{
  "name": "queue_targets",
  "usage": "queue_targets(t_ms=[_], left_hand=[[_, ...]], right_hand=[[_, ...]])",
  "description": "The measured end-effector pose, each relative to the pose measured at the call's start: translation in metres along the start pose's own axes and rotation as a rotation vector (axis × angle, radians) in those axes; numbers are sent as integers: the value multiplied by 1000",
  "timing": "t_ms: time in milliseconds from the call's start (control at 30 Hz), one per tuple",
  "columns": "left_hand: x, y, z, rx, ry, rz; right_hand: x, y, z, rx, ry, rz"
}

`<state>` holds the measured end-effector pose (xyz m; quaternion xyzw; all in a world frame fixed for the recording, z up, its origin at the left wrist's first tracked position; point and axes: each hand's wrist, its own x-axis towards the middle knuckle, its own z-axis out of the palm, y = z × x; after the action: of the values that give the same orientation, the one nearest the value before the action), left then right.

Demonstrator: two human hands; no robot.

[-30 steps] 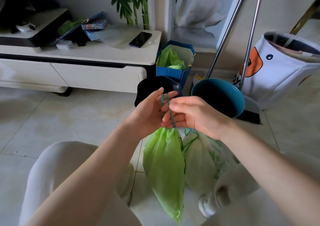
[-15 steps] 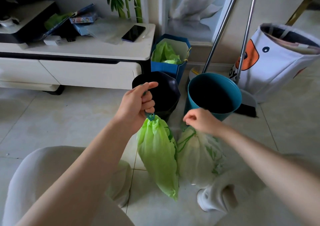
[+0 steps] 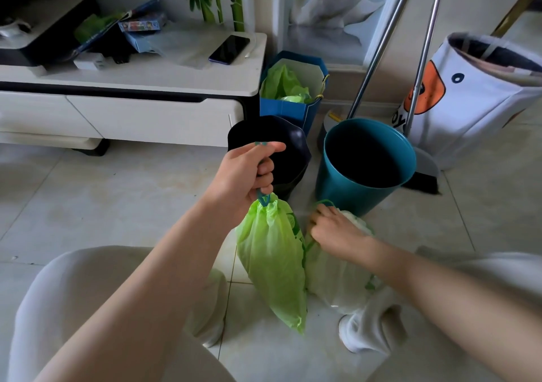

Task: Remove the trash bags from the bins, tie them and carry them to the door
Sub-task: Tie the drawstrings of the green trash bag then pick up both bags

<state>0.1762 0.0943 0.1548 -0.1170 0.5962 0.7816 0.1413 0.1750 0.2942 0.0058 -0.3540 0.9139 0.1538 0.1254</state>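
Observation:
My left hand [image 3: 246, 173] is closed on the teal drawstring of a bright green trash bag [image 3: 272, 267], which hangs cinched with its bottom near the floor. To its right lies a paler green bag [image 3: 337, 279] on the tiles. My right hand [image 3: 337, 232] rests on that bag's top, fingers curled around its green drawstring. Behind them stand a black bin [image 3: 293, 152] and a teal bin [image 3: 363, 161], both without liners.
A blue paper bag [image 3: 290, 108] holding green plastic stands by the white low cabinet [image 3: 132, 88], with a phone [image 3: 228, 49] on top. Two metal broom handles [image 3: 378, 44] lean on the wall. A white fabric basket [image 3: 475, 94] is at right. My knees frame the bags.
My right hand let go of the bright green bag's drawstring and dropped to the paler bag, taking its string. My left hand stays holding the first bag.

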Motion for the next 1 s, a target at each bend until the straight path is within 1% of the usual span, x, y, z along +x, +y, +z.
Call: queue_targets(t_ms=[67,100,200,267,333,400,433,500,567,600,633,667,700,800,833,933,1000], left_hand=[[0,0,-3,22,18,0],[0,0,-4,26,28,3],[1,2,-7,13,56,22],[2,2,-7,9,69,34],[2,2,-8,9,77,42],[1,2,-8,7,82,42],[1,2,-9,6,83,39],[1,1,-8,4,83,32],[1,-1,-8,14,80,31],[1,-2,-7,21,79,30],[1,-2,-7,25,77,29],[1,-3,-7,27,75,28],[1,-3,-7,30,74,27],[2,-4,-7,39,78,22],[3,-5,-7,42,79,20],[4,-7,-5,59,65,12],[4,-7,-4,72,58,3]], right_hand=[[3,2,-10,128,-16,15],[2,2,-16,144,-41,-2],[-5,-7,-33,112,-152,-118],[-11,-14,-39,103,-227,-149],[-13,-15,-43,155,-240,-121],[-12,-4,-54,325,-254,-69],[-11,5,-59,446,-248,-38],[-7,28,-65,644,-143,60],[1,52,-60,719,41,217],[6,61,-53,725,109,312],[10,67,-46,738,141,404],[14,72,-38,756,133,485],[18,75,-30,772,92,548],[23,76,-6,741,-67,678],[23,76,1,706,-83,717],[25,75,8,630,-51,817],[26,76,6,613,-94,844]])
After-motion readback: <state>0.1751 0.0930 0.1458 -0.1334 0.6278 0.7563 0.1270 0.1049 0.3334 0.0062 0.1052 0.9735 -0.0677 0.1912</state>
